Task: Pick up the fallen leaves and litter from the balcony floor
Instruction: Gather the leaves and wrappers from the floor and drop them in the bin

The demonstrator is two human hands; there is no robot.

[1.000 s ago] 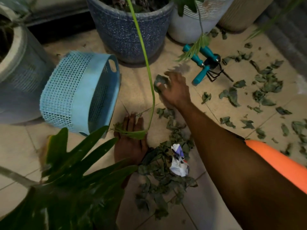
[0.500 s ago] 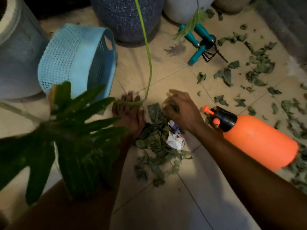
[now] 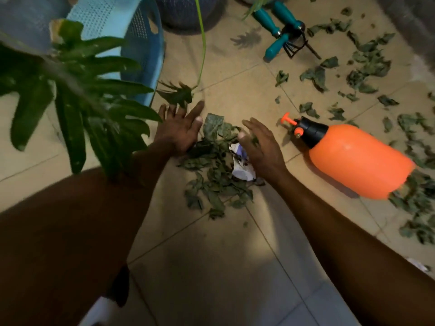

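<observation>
A heap of dry green leaves (image 3: 213,182) lies on the tiled floor in the middle, with a crumpled white paper scrap (image 3: 242,169) in it. My left hand (image 3: 180,129) lies flat with fingers spread at the heap's left edge. My right hand (image 3: 261,147) hovers over the heap's right side, fingers straight and slightly bent, covering part of the paper. Neither hand holds anything. More loose leaves (image 3: 367,69) are scattered over the floor to the right.
A light blue perforated basket (image 3: 138,43) lies on its side at the upper left. An orange spray bottle (image 3: 353,158) lies right of the heap. Teal-handled garden tools (image 3: 280,31) lie at the top. A large green plant leaf (image 3: 77,95) overhangs the left.
My right hand pulled back from the far leaves to the heap, dropped what it carried there, and now opens above it. The view shifted down; my left hand stayed by the heap.
</observation>
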